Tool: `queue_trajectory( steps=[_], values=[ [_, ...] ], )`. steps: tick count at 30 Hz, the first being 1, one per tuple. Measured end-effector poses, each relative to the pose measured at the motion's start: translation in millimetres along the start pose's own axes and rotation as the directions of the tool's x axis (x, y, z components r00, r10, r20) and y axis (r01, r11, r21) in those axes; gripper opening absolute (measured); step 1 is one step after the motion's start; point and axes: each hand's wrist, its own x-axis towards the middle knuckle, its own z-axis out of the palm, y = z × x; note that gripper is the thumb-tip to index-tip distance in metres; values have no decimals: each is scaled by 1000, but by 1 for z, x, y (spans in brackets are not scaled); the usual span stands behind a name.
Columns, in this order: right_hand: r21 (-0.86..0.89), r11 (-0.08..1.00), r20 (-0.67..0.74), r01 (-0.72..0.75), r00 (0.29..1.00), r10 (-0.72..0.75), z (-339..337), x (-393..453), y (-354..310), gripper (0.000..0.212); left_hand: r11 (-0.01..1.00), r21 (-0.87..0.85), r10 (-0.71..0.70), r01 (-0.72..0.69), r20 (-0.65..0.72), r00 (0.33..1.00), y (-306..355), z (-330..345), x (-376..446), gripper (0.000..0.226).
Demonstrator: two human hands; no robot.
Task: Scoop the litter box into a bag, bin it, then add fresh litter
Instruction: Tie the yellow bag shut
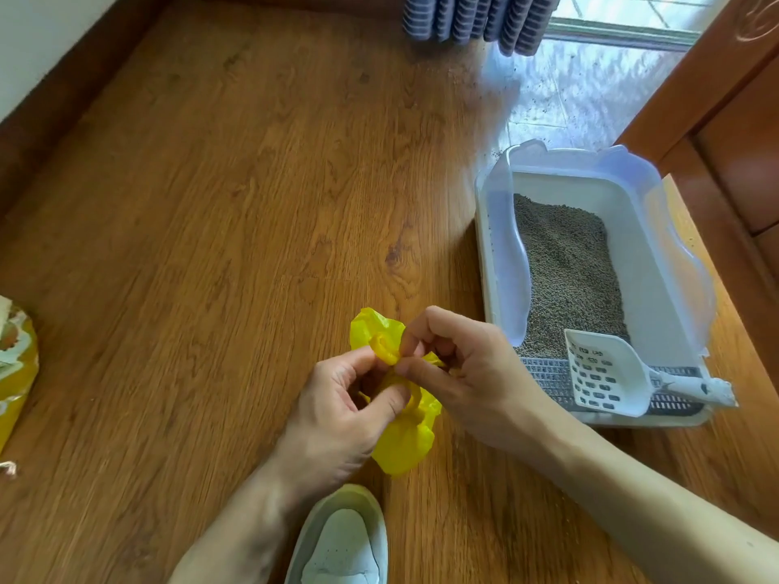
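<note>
Yellow plastic bag (404,432), crumpled, is pinched between left hand (337,410) and right hand (459,368) above a wooden floor (210,246). Just right, a litter box (632,212) holds grey litter (569,267) and a white scoop (607,373), apparently resting on a grate.

You have a wooden floor (236,229) under you, giving way to pale tile (590,90) by the door. On the wood sit the litter box (484,263), a yellow package (17,373) at the left edge, and your white shoe (343,541).
</note>
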Motion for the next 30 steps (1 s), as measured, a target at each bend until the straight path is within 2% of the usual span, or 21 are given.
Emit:
queue_trajectory(
  steps=[5, 9, 17, 20, 25, 28, 30],
  values=[
    [23, 999, -78, -31, 996, 32, 3, 0, 2, 23, 989, -150, -15, 4, -75, 997, -2, 7, 2, 27],
    [21, 999, -126, -50, 991, 53, 4, 0, 2, 23, 984, -175, 9, -31, -121, 993, -4, 8, 8, 27],
    [-28, 992, -196, -123, 974, 115, 1, 2, 5, 25, 987, -160, -21, -5, -157, 987, -11, 5, 8, 26],
    [62, 984, -125, -168, 977, 174, -1, 3, 5, 16, 977, -211, -46, -5, -233, 971, -11, 6, 8, 21],
    [258, 908, 105, -330, 944, 313, -1, 5, 1, 4, 972, -234, -81, -2, -346, 935, -12, 0, 12, 9],
    [399, 797, 253, -454, 890, 380, -1, 4, -2, 18, 968, -252, -85, -3, -338, 937, -7, 2, 10, 8],
    [432, 744, 335, -509, 857, 391, -1, 3, -3, 18, 962, -272, -87, -7, -331, 940, -4, 3, 8, 11]
  ],
)
